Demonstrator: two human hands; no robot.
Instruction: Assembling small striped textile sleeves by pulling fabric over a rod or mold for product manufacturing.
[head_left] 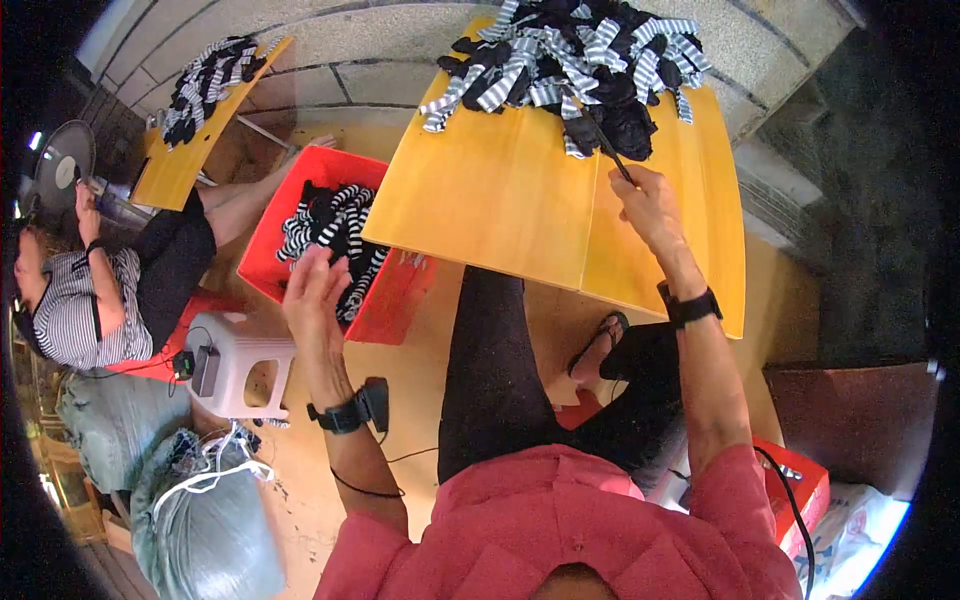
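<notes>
My right hand (652,212) is closed round a slim dark tool (606,142), perhaps tweezers or a rod; its kind is unclear. The tool's far end reaches into a heap of black and grey-white striped knit pieces (520,72), which look like socks, at the back of the yellow table (490,200). My left hand (318,290) is raised with its fingers stretched out and nothing visible in it. It appears in front of a red bin (385,310) that holds black-and-white striped knit pieces (345,215).
At the left a person in a striped top (90,310) sits beside another yellow table (190,150) bearing similar pieces. A white stool (235,365) carries a small dark device. Large grey-green sacks (205,530) stand at lower left. A red box (800,490) is at lower right.
</notes>
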